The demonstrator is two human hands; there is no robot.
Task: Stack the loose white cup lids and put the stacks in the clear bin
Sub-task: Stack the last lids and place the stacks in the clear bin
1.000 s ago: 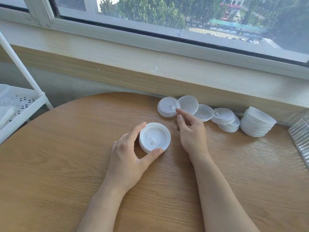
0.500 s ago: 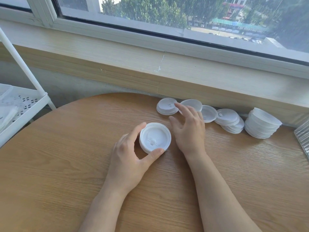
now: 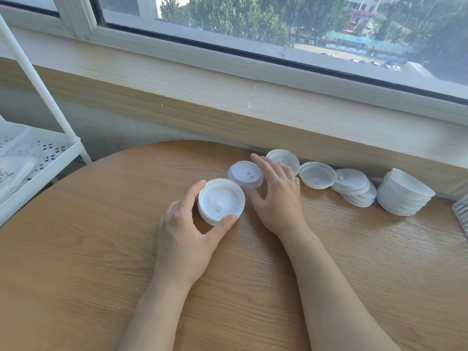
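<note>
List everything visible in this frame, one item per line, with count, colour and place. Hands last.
held lid stack: one, white, table centre.
small lid pile: one, white, just behind it.
single lids: two, translucent white, by the wall.
slumped lid pile: one, white, further right.
tall lid stack: one, white, far right.
table: one, round, wood.
rack: one, white, left.
window sill: one, pale wood.
left hand: grips the held lid stack.
right hand: fingers spread at the small lid pile.
</note>
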